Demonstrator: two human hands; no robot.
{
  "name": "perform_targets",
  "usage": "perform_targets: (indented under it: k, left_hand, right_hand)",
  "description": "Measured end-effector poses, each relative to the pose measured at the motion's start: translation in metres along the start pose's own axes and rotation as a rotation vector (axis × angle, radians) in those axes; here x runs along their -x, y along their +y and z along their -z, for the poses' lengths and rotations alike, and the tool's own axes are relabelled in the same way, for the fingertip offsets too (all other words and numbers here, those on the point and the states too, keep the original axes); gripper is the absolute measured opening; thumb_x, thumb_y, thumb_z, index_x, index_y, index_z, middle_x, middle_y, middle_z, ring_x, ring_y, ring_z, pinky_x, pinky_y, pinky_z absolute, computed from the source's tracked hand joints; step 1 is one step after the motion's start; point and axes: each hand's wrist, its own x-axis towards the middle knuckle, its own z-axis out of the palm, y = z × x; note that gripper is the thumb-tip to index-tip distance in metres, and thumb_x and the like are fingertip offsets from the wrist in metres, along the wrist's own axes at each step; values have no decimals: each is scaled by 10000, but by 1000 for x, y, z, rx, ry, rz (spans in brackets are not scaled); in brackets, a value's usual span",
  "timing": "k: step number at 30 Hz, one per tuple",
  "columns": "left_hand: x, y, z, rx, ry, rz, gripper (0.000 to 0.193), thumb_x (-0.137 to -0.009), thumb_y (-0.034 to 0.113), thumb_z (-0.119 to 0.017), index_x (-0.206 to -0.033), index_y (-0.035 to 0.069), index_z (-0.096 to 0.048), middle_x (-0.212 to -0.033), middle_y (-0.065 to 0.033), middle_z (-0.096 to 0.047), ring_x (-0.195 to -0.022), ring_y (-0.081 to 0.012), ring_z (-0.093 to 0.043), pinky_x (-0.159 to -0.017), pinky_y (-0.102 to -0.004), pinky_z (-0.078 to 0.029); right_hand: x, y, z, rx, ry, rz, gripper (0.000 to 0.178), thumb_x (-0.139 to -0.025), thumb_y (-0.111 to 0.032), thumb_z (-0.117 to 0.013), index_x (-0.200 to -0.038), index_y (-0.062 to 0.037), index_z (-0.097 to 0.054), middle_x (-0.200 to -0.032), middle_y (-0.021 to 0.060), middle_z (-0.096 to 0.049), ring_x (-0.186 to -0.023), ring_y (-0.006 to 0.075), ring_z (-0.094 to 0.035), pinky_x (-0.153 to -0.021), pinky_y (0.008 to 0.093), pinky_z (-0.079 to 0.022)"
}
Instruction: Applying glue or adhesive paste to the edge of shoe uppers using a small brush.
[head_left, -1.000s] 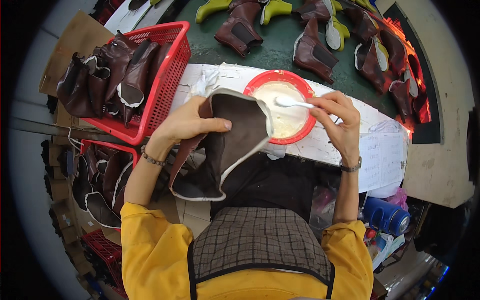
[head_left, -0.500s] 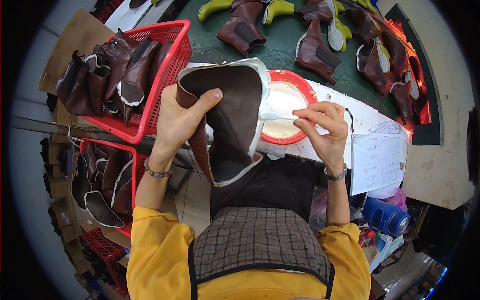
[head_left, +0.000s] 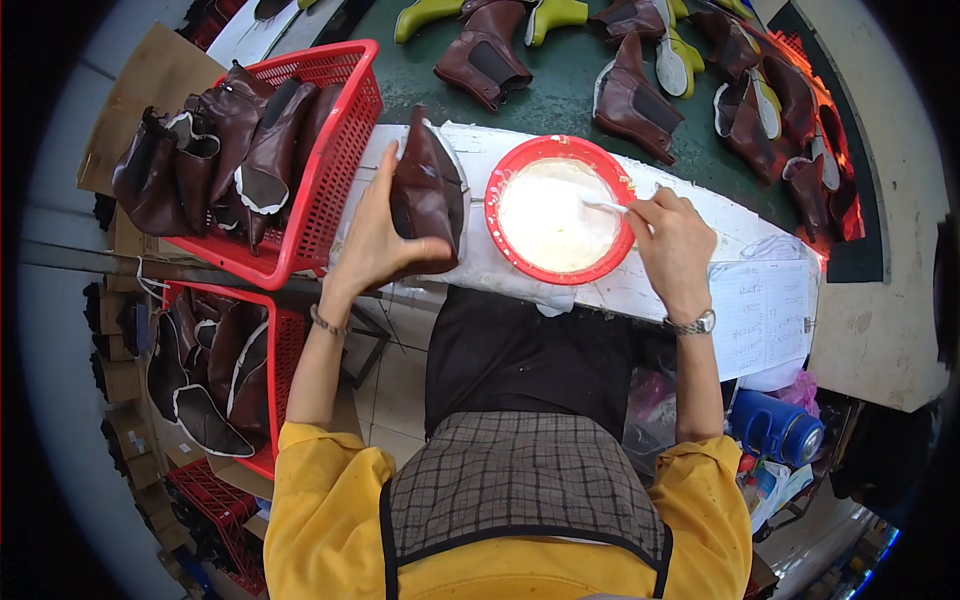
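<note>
My left hand (head_left: 385,228) cups a dark brown leather boot upper (head_left: 432,190) above the white worktop, thumb across its lower part and fingers along its left side. The upper stands on edge, its pale lining edge turned to the right. Between the thumb and index finger of my right hand (head_left: 677,245) is the white handle of a small brush (head_left: 606,206). The brush's tip dips into creamy white paste (head_left: 550,215), so its end is hidden. A round red bowl (head_left: 500,250) holds the paste, right of the upper.
Brown uppers fill a red basket (head_left: 355,120) at left and a lower red basket (head_left: 290,345). More uppers (head_left: 637,110) and lime-green boot lasts (head_left: 555,15) lie on the green table. A written sheet (head_left: 760,315) and blue flask (head_left: 775,428) are at right.
The boot upper has moved left, away from the bowl, and turned so its outer leather shows. My right hand has shifted slightly right, and the brush has gone from the upper's edge into the paste.
</note>
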Motion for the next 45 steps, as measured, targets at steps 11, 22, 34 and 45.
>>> perform_targets:
  k: [11, 22, 34, 45]
  left_hand:
    - [35, -13, -14, -172, 85, -5, 1414, -510, 180, -970, -1637, 49, -125, -1604, -253, -328, -1439, -438, -388, -1157, -526, -361]
    - [60, 34, 3, 104, 263, -367, 1346, -591, 250, -995, -1592, -68, -152, -1596, -270, -355, -1430, -416, -443, -1183, -464, -362]
    - [52, 32, 12, 154, 271, -486, 1363, -580, 196, -993, -1599, -66, -127, -1597, -287, -353, -1468, -420, -405, -1205, -470, -333]
    - [42, 52, 24, 121, 309, -461, 1422, -584, 208, -1011, -1619, -27, -66, -1635, -284, -283, -1490, -393, -378, -1215, -483, -318]
  right_hand:
    - [19, 13, 2, -186, 2, -190, 168, -911, -234, -760, -1011, -103, -794, -841, 65, -676, -698, 239, -666, -606, 358, -487]
    - [-4, -34, 14, -857, 81, -69, 117, -864, -65, -798, -964, -3, -795, -826, 74, -719, -703, 121, -642, -619, 241, -475]
    - [-31, -20, 54, -877, 140, 7, 89, -840, -43, -809, -920, -8, -792, -810, 33, -693, -676, 59, -581, -584, 209, -415]
    - [-36, -24, 64, -844, 226, 45, 168, -846, -21, -812, -1011, 3, -792, -928, 62, -707, -823, 103, -636, -704, 234, -483]
